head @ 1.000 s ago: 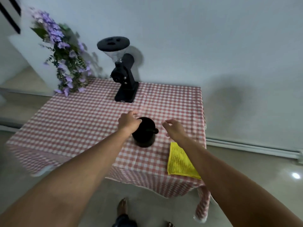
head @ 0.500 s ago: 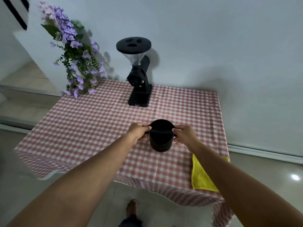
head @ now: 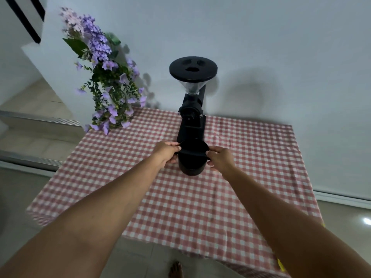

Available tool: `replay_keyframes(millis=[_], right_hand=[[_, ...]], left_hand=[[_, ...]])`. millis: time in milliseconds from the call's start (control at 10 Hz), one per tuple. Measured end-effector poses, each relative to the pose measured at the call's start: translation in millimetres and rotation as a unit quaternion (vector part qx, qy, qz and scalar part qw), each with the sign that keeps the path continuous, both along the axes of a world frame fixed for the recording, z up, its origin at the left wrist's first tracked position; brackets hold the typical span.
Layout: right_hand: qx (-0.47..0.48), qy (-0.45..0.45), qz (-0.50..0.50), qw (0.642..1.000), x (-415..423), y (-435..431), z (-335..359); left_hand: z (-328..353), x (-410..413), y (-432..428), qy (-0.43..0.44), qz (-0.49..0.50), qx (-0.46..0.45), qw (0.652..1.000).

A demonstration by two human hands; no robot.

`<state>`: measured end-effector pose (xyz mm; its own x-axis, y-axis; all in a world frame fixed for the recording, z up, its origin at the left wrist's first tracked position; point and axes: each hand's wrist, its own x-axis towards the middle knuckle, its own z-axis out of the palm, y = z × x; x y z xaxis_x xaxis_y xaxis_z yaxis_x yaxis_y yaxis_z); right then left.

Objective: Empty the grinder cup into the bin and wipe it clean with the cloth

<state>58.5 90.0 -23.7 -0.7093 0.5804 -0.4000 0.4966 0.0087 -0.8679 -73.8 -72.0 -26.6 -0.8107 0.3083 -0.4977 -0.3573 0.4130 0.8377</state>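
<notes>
head | worktop [head: 200,207]: bare checked cloth near and either side | grinder cup [head: 191,163] mid-worktop, just before grinder [head: 191,109] | my left hand [head: 165,152] and right hand [head: 220,158] fingers grasping its rim from opposite sides

White wall [head: 281,47]; tiled floor [head: 140,257]; checked-cloth table [head: 200,207].
</notes>
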Motion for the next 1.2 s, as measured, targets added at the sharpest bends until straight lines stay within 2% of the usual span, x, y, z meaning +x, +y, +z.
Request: replay_keyframes(millis=[300, 1000, 1100, 1200], right_hand=[[0.001, -0.015, -0.032, 0.999, -44, -16, -8], [0.044, -0.001, -0.026, 0.999, -50, -16, -15], [0.099, -0.047, -0.029, 0.994, -41, -15, -26], [0.185, -0.138, 0.032, 0.973, -24, -16, -56]], left_hand=[[-14, -46, -8, -0.006, -0.005, -0.009, 1.0], [-23, -53, -3, 0.027, -0.028, -0.004, 0.999], [-18, -42, -10, 0.09, -0.03, -0.063, 0.993], [-38, -27, -26, 0.158, -0.049, -0.192, 0.967]])
